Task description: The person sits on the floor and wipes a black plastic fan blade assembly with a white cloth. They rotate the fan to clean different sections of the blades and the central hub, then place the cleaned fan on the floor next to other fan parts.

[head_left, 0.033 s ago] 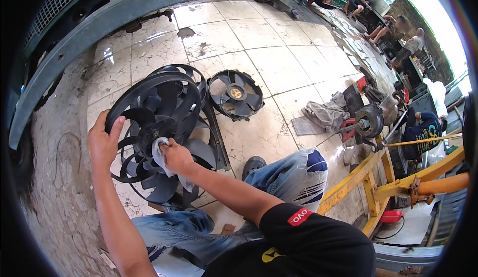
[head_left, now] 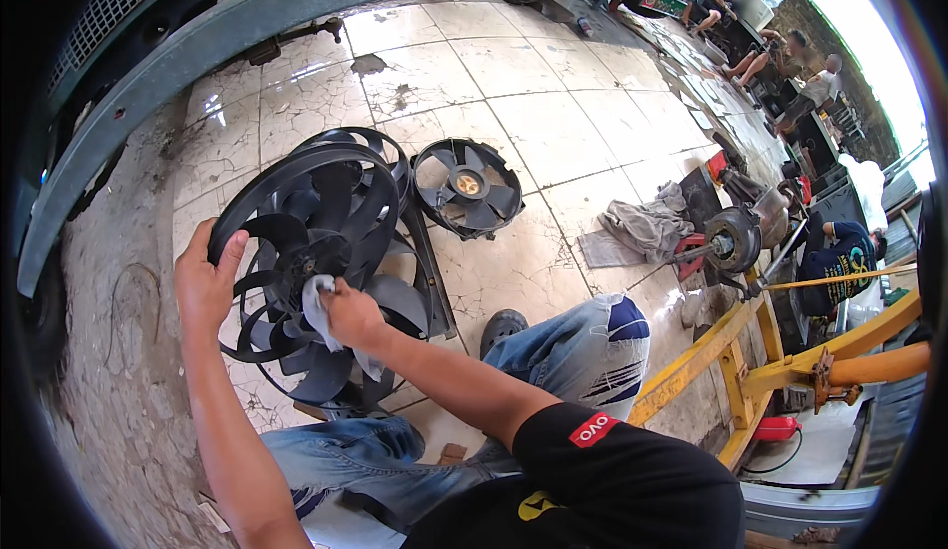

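Observation:
A large black ringed fan [head_left: 336, 189] stands tilted in front of me, among other black fan blades and rings. My left hand [head_left: 205, 277] is closed round the left side of its outer ring, thumb on the near face. In my right hand [head_left: 351, 314] is a bunched white rag [head_left: 318, 307], pressed against the blades just below the fan's hub [head_left: 318, 261]. Part of the rag hangs down below the fingers. A smaller black fan [head_left: 468, 188] in a round frame lies on the tiles, right of the big fan and touching nothing I hold.
A grey vehicle bumper [head_left: 207, 40] runs along the upper left. Right of me are a grey cloth [head_left: 647, 221], a hub with a brake drum [head_left: 731, 241] and a yellow metal stand [head_left: 706, 356]. Several people sit or bend over at the far right. Cracked tiles [head_left: 513, 65] cover the floor.
My right hand and the rag have shifted very slightly against the fan near its hub. The left hand and the fan look unmoved.

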Demonstrator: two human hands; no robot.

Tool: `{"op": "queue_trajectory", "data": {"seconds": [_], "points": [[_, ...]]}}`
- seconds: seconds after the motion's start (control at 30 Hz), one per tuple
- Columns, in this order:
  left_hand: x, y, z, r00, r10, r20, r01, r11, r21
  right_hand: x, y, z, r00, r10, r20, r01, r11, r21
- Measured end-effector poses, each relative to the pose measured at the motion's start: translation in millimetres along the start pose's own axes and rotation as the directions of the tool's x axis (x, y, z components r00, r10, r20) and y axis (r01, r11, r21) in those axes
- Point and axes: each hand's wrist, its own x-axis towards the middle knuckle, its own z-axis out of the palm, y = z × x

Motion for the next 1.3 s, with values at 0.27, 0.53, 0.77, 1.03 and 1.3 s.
{"op": "queue_trajectory", "data": {"seconds": [0.27, 0.53, 0.77, 1.03, 1.3], "points": [[4, -6, 3, 1.0, -0.004, 0.005, 0.004, 0.997, -0.078, 8, 22, -25, 0.997, -0.012, -0.071, 0.009, 0.999, -0.042], [7, 2, 1, 1.0, -0.028, -0.002, 0.028, 0.999, -0.015, 13, 41, -27, 0.999, 0.0, -0.043, 0.0, 1.0, 0.002], [3, 0, 1, 0.999, -0.035, -0.006, 0.035, 0.999, -0.011, 3, 40, -25, 0.999, 0.0, -0.044, 0.002, 0.999, 0.048], [6, 0, 8, 0.998, -0.044, -0.052, 0.044, 0.999, -0.014, 11, 28, -31, 0.965, 0.042, -0.259, 0.002, 0.986, 0.169], [7, 0, -2, 0.988, -0.149, -0.05, 0.15, 0.988, 0.022, -7, 54, -14, 0.99, -0.088, -0.114, 0.098, 0.991, 0.086]]}}
